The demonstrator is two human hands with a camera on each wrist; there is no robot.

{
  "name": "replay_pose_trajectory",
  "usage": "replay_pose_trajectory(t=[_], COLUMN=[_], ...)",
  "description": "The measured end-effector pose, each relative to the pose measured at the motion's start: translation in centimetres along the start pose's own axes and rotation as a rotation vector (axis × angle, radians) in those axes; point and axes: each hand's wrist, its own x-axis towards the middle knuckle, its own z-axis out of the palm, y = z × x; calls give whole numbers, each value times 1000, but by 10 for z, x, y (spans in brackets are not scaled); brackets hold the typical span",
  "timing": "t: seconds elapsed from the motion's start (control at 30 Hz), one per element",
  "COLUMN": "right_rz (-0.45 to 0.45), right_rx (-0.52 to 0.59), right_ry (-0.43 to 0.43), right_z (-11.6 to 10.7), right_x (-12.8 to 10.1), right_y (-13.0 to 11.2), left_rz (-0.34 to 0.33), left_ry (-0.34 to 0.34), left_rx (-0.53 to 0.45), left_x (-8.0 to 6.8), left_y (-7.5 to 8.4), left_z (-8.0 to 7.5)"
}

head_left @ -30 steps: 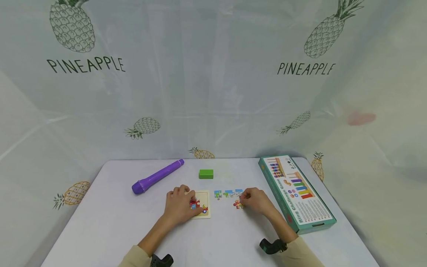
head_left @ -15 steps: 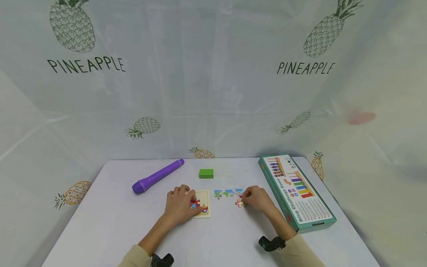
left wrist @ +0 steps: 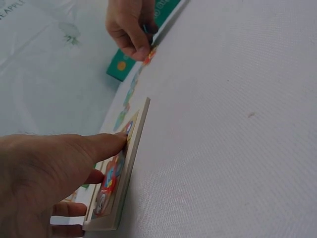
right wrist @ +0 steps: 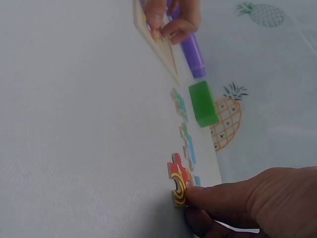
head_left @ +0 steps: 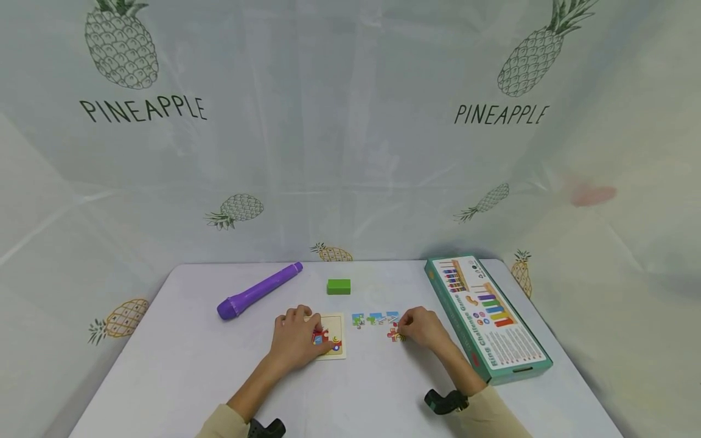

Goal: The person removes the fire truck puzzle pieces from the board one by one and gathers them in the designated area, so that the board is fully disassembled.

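Since a second ago little has moved: my right hand (head_left: 420,327) has drawn the red puzzle piece (head_left: 393,334) slightly up the frame. At lower centre-left, my left hand (head_left: 296,338) rests on the puzzle board (head_left: 335,322), fingers pressing its fitted pieces. Right of it lie three loose pieces (head_left: 375,318) on the worktop (head_left: 181,365); then my right hand, pinching the red piece.

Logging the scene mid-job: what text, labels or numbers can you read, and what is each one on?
"PINEAPPLE" on the backdrop sheet, left.
"PINEAPPLE" on the backdrop sheet, right.
"Ring Challenge Game" along the green box side.
Small print on the box top: too small to read.
Puzzle pieces: no text visible.
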Motion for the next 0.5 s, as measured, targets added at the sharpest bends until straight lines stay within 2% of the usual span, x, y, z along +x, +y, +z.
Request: replay_pose_trajectory(t=[0.5], right_rz=[-18], right_rx=[1], right_ry=[19], right_z=[3], right_x=[1], right_y=[1], left_rz=[-3], left_ry=[-6], left_rx=[28], left_x=[0], left_y=[-1], left_z=[1])
